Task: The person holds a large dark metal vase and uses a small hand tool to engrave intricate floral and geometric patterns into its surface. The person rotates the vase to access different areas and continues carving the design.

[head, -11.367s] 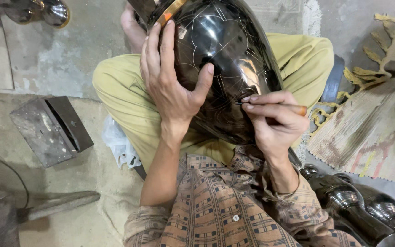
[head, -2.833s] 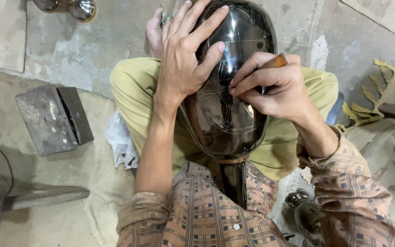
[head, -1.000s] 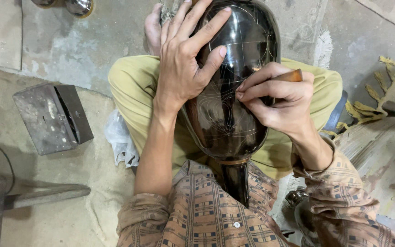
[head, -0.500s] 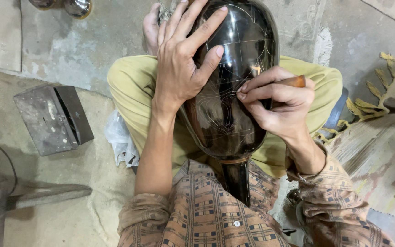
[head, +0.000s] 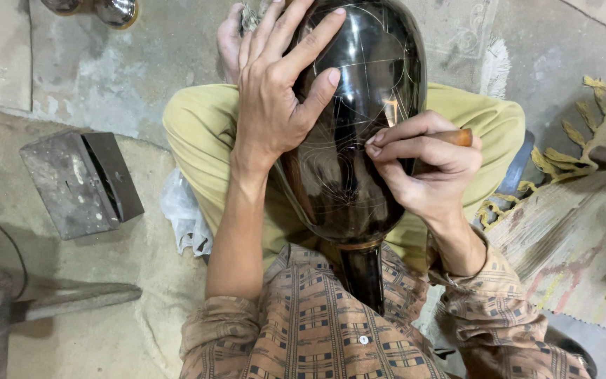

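Left hand (head: 275, 105) spread flat on the dark vase (head: 359, 140), right hand (head: 422, 172) pinching a wooden-handled tool (head: 454, 137) against it

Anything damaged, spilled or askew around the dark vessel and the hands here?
Nothing stands out. The left hand steadies the glossy dark vessel on the lap; the right hand holds a wooden-handled tool to it. The fine lines look deliberate, not damage.
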